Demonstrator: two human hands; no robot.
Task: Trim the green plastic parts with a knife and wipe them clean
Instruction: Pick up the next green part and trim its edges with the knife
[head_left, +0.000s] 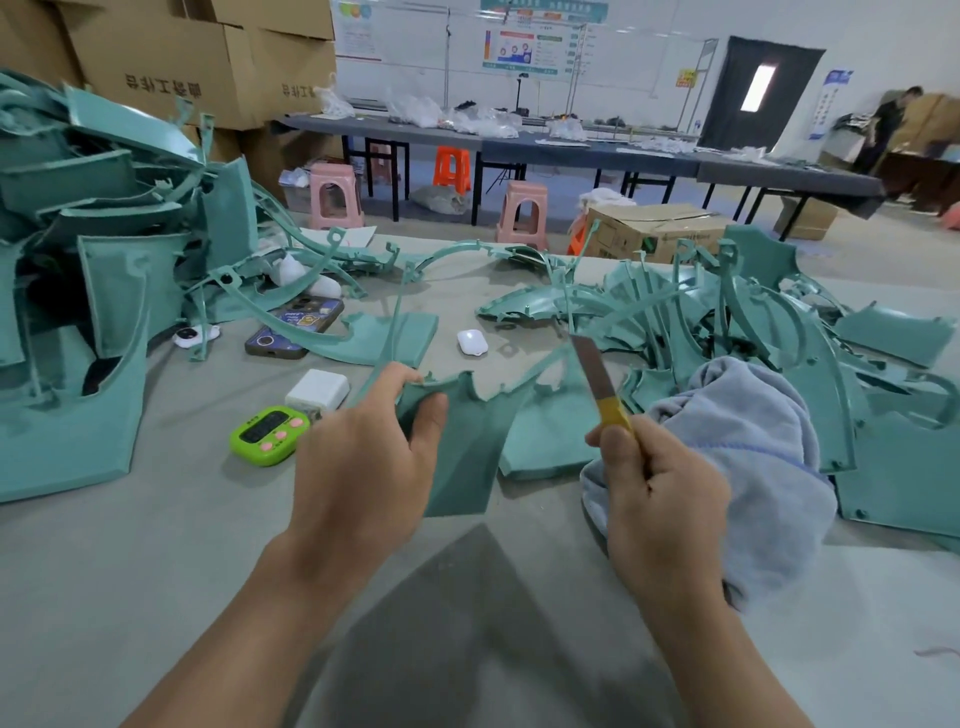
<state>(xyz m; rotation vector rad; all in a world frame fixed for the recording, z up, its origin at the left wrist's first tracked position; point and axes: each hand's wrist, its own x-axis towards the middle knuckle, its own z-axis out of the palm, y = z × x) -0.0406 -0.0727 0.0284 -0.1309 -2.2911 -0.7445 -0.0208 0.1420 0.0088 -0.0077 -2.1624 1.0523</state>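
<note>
The left grip pinched a flat green plastic part over the grey worktop, toward its near edge, while the right grip clasped a yellow-handled knife (blade pointing up).

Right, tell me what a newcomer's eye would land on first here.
First, the two hands at centre: the left hand grips a green plastic part, the right hand holds a knife, blade pointing up. Then the green parts everywhere: a tall stack at the left, a loose heap at the right, and a grey-blue towel bunched beside the right hand.
</note>
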